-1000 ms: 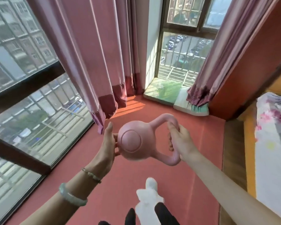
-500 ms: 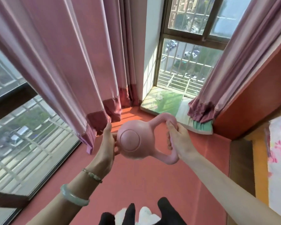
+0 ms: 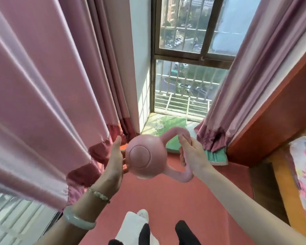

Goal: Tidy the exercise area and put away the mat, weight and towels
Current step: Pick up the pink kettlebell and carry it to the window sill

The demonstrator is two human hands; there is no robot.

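Observation:
A pink kettlebell point(image 3: 146, 159) hangs in the air at the middle of the view, its flat round base turned toward me. My right hand point(image 3: 191, 154) grips its looped handle, fingers curled round the bar. My left hand point(image 3: 114, 163) lies flat against the left side of the weight's body, fingers straight, supporting it. Below stretches the red mat point(image 3: 166, 200) on the floor. A white towel point(image 3: 131, 225) lies on the mat by my feet at the bottom edge.
Pink curtains point(image 3: 51, 94) hang close on the left and at the right point(image 3: 245, 76) of a tall window point(image 3: 187, 68). Green and white cushions point(image 3: 173, 128) lie on the sill. A wooden bed frame point(image 3: 286, 191) with floral bedding stands at the right.
The view has moved forward toward the window corner, and the curtains and sill appear closer. Both hands keep the same hold on the kettlebell.

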